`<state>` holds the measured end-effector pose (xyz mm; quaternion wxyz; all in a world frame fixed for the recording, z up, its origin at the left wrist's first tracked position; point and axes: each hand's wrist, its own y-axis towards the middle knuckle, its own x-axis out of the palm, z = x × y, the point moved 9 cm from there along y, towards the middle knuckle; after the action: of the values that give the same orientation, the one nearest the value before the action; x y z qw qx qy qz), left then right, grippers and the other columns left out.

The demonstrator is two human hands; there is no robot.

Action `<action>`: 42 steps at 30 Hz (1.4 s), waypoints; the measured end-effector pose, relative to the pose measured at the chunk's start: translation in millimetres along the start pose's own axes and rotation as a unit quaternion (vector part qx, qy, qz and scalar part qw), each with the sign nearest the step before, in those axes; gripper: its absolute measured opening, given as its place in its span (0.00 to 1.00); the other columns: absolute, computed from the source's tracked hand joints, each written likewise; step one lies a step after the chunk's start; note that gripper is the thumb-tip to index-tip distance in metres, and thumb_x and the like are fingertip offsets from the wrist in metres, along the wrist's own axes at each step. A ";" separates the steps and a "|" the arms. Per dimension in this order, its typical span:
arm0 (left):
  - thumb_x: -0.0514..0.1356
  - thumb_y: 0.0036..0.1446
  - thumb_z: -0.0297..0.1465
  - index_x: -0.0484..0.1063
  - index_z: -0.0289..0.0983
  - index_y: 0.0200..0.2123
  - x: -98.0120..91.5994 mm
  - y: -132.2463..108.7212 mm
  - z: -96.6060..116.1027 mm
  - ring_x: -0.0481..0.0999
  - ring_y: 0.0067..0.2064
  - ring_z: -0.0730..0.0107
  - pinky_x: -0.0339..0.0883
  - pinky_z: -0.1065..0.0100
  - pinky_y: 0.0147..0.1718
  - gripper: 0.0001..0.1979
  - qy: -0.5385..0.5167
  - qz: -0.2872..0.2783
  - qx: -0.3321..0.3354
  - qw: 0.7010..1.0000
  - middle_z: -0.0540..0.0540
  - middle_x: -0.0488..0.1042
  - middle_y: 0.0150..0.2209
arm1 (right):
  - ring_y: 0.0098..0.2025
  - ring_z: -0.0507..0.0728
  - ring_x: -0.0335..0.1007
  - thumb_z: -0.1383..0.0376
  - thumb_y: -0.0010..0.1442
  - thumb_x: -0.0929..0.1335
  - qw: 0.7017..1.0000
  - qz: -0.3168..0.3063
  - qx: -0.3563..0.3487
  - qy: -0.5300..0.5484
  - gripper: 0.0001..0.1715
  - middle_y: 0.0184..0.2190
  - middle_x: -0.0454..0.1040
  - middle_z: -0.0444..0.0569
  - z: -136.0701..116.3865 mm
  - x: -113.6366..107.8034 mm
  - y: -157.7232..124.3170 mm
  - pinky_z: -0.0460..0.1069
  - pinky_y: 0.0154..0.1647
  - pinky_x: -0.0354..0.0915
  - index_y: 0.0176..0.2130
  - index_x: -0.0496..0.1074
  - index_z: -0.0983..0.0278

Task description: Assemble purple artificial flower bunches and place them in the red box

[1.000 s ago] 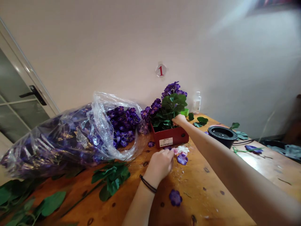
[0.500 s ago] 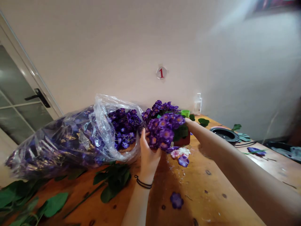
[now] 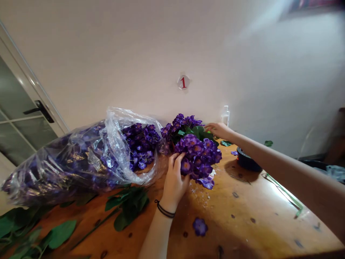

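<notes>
Purple artificial flowers with yellow centres form a bunch (image 3: 199, 153) at the middle of the table. My left hand (image 3: 176, 176), a black band on its wrist, has its fingers curled against the left side of this bunch. Behind the blooms, green leaves (image 3: 198, 132) stick out, and my right hand (image 3: 215, 128) is at their far right edge, fingers bent; whether it pinches anything is too small to tell. More purple flowers (image 3: 182, 124) stand just behind. A loose pale purple bloom (image 3: 207, 182) lies under the front of the bunch.
A clear plastic bag (image 3: 70, 162) full of purple flowers fills the left. Green leafy stems (image 3: 132, 207) lie in front of it. One purple bloom (image 3: 200, 226) rests near the front. At the right are a black round dish (image 3: 248, 162), a bottle (image 3: 225, 116) and thin green stems (image 3: 285, 194).
My right hand has come up from behind the bunch to the leaves' edge. The bunch has shifted slightly right and forward, with my left hand beside it. The black dish now sits differently, nearer the middle.
</notes>
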<state>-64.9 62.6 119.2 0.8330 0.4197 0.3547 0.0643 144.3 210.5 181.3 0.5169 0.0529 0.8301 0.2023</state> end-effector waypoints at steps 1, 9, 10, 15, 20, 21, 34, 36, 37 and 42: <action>0.56 0.52 0.22 0.54 0.38 0.58 0.8 -0.3 0.4 0.60 0.59 0.58 0.57 0.56 0.58 0.29 0.003 -0.002 -0.006 1.000 0.38 0.58 0.56 | 0.38 0.53 0.73 0.63 0.67 0.58 1.000 0.022 -0.006 0.020 0.17 0.44 0.73 0.52 -1.4 -8.9 -11.4 0.50 0.39 0.71 0.51 0.66 0.66; 0.53 0.52 0.18 0.55 0.39 0.57 4.0 -1.9 4.8 0.61 0.59 0.61 0.56 0.56 0.59 0.29 -0.010 0.008 -0.008 1.000 0.39 0.59 0.55 | 0.63 0.67 0.52 0.52 0.55 0.68 0.959 0.114 -0.256 -0.054 0.37 0.65 0.48 0.55 -92.1 11.7 -167.6 0.64 0.57 0.60 0.61 0.58 0.53; 0.52 0.52 0.17 0.56 0.39 0.57 3.6 -1.9 5.3 0.61 0.59 0.61 0.56 0.56 0.59 0.29 -0.012 0.012 -0.004 1.000 0.40 0.59 0.55 | 0.63 0.68 0.52 0.54 0.57 0.67 0.956 0.122 -0.258 -0.070 0.33 0.65 0.48 0.56 -98.1 17.5 -171.1 0.64 0.57 0.60 0.59 0.60 0.54; 0.55 0.57 0.23 0.53 0.41 0.59 -3.0 -0.3 15.2 0.60 0.59 0.61 0.58 0.56 0.58 0.28 -0.006 0.034 0.060 0.998 0.39 0.59 0.56 | 0.54 0.64 0.64 0.62 0.63 0.62 0.951 0.177 -0.243 -0.076 0.14 0.57 0.62 0.58 -99.4 15.0 -145.1 0.61 0.51 0.65 0.47 0.71 0.60; 0.55 0.59 0.27 0.53 0.41 0.60 -14.8 1.0 10.4 0.67 0.52 0.64 0.65 0.58 0.52 0.26 -0.020 0.084 0.053 0.995 0.38 0.59 0.55 | 0.49 0.62 0.68 0.66 0.61 0.62 0.952 0.221 -0.207 -0.036 0.12 0.50 0.67 0.57 -53.9 -8.6 -106.4 0.58 0.49 0.67 0.43 0.71 0.63; 0.55 0.59 0.27 0.53 0.41 0.59 -15.6 1.0 8.5 0.69 0.49 0.66 0.66 0.59 0.51 0.26 -0.026 0.087 0.048 0.995 0.39 0.59 0.55 | 0.49 0.62 0.68 0.66 0.61 0.62 0.953 0.225 -0.202 -0.022 0.12 0.49 0.67 0.57 -41.1 -12.1 -100.6 0.57 0.50 0.66 0.43 0.71 0.63; 0.52 0.60 0.26 0.54 0.40 0.59 -10.1 -0.3 3.8 0.67 0.50 0.65 0.68 0.61 0.47 0.23 -0.031 0.073 0.032 0.996 0.38 0.59 0.55 | 0.51 0.64 0.67 0.59 0.61 0.63 0.962 0.244 -0.123 0.020 0.15 0.49 0.67 0.57 27.5 -3.4 -111.2 0.59 0.51 0.64 0.45 0.69 0.62; 0.52 0.61 0.26 0.55 0.40 0.58 -9.8 -0.5 2.0 0.68 0.49 0.66 0.68 0.61 0.47 0.22 -0.031 0.071 0.025 0.997 0.38 0.59 0.55 | 0.54 0.64 0.64 0.60 0.61 0.63 0.954 0.273 -0.121 0.027 0.15 0.52 0.65 0.57 22.2 -11.3 -116.8 0.61 0.54 0.62 0.47 0.68 0.61; 0.52 0.61 0.26 0.55 0.40 0.58 -10.0 -0.7 1.4 0.68 0.49 0.66 0.68 0.61 0.47 0.22 -0.030 0.070 0.023 0.997 0.38 0.59 0.55 | 0.56 0.64 0.62 0.60 0.62 0.63 0.947 0.294 -0.123 0.028 0.15 0.53 0.64 0.57 18.1 -17.2 -122.1 0.61 0.56 0.60 0.47 0.68 0.61; 0.52 0.61 0.27 0.57 0.39 0.57 -16.2 -1.3 1.4 0.69 0.46 0.68 0.68 0.64 0.44 0.21 -0.022 0.089 0.018 0.996 0.39 0.61 0.53 | 0.53 0.62 0.65 0.67 0.60 0.64 0.898 0.396 -0.181 0.065 0.12 0.48 0.68 0.57 -11.3 -30.5 -169.2 0.60 0.55 0.61 0.45 0.68 0.61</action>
<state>-76.2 54.4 127.5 0.8240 0.4658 0.2983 0.1227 168.9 43.9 145.1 0.3397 0.2696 0.7216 0.5397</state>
